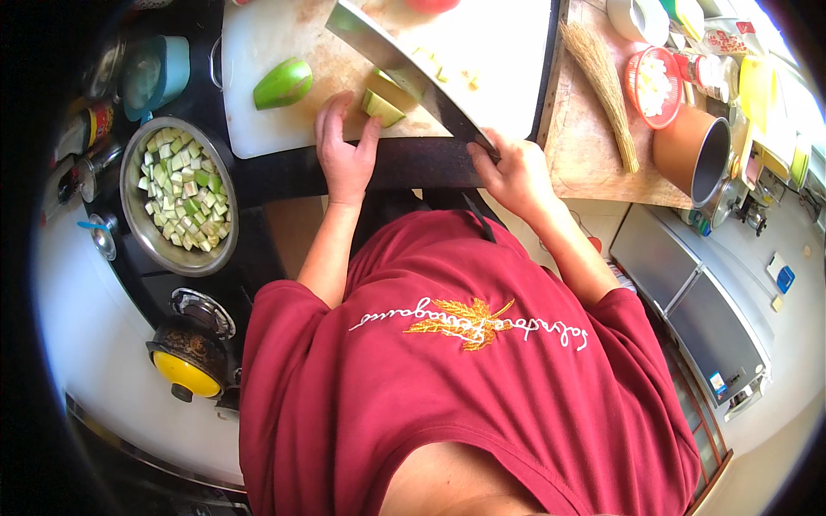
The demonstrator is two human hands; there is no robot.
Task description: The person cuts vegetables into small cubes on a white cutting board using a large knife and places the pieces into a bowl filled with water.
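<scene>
While right fingers (509,151) grip cleaver (391,58), left fingers (330,119) (spread) touch green chunk (379,108) inside board's front edge (275,143).

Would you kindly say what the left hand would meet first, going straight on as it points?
The left hand would probably meet the cut green-skinned piece just beyond its thumb first; they may already touch. The knife blade lies farther on, its height unclear.

Knife (396,64) and a green veg chunk (381,109)
Wide steel blade slants over the board (284,34), chunk's right beside it, pale flesh showing.
</scene>
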